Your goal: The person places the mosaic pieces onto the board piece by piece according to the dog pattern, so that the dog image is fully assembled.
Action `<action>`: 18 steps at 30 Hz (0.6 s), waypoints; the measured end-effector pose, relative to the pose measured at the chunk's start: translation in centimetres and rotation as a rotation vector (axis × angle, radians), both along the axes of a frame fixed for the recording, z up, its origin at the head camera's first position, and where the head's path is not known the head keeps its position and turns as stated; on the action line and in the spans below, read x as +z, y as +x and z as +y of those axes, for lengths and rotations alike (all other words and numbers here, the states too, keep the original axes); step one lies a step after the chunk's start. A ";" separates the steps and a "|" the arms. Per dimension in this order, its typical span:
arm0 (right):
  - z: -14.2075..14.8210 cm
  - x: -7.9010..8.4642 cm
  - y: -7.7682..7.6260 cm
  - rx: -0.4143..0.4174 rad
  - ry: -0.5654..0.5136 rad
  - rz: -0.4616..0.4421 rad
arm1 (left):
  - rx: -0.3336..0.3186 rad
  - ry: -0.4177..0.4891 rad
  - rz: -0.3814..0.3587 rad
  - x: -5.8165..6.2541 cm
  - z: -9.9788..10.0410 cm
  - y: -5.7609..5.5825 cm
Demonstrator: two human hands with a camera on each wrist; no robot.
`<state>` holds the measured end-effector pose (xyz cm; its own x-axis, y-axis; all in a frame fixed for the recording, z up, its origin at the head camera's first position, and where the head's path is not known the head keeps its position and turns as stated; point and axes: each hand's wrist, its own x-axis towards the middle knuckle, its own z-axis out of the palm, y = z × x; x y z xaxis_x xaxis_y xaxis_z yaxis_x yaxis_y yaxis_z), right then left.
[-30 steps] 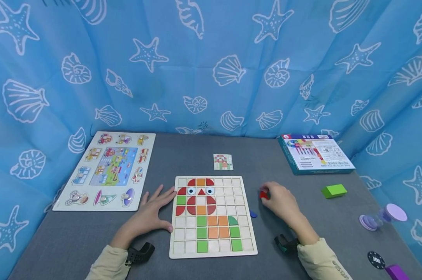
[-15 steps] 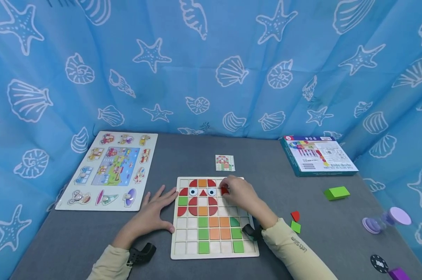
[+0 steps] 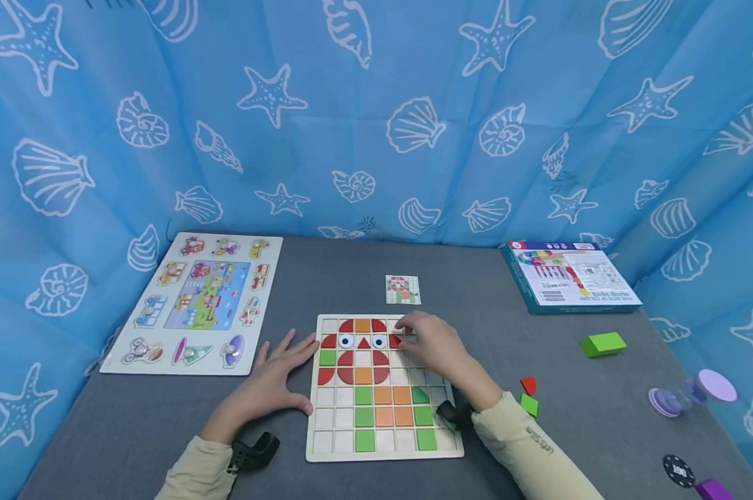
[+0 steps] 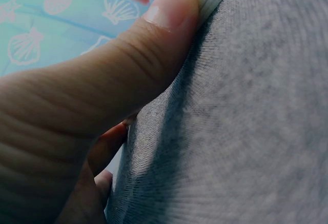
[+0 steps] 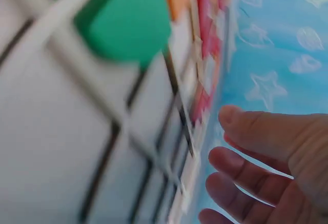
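Observation:
A wooden grid board (image 3: 335, 441) bears red, orange, green and eye tiles. My left hand (image 3: 276, 378) lies at its left side with fingers spread; in the left wrist view, the thumb (image 4: 171, 14) touches the board's edge. Over the upper right cells is my right hand (image 3: 435, 344), its thumb and forefinger apart. Just by the thumb, a red quarter-round tile (image 3: 394, 341) sits in the cell right of an eye tile (image 3: 379, 341). The right wrist view shows loosely bent fingers (image 5: 241, 167) with nothing seen between them, and a green rounded tile (image 5: 128, 24) on the board.
A small pattern card (image 3: 403, 289) lies behind the board. Right of it are a loose red tile (image 3: 528, 385), a green tile (image 3: 529, 405), a green block (image 3: 603, 344), a box (image 3: 573, 278) and an hourglass-like lilac object (image 3: 692, 392). A knob puzzle (image 3: 192, 305) lies left.
From the table right of the board, my right hand has carried a red tile left onto the grid and let go of it. Loose tiles came into view. My left hand stayed in place.

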<state>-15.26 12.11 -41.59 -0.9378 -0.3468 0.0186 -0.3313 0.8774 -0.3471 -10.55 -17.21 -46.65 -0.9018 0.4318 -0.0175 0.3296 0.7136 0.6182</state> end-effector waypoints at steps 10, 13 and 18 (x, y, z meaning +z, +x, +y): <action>10.2 1.1 3.5 -0.133 0.072 -0.003 | 0.006 -0.010 -0.002 -0.1 -0.1 -0.1; 12.7 1.3 4.8 -0.175 0.091 -0.066 | 0.006 -0.006 -0.012 -0.1 0.0 -0.1; 15.3 1.7 6.7 -0.234 0.109 -0.158 | 0.007 -0.002 -0.020 -0.2 0.1 0.0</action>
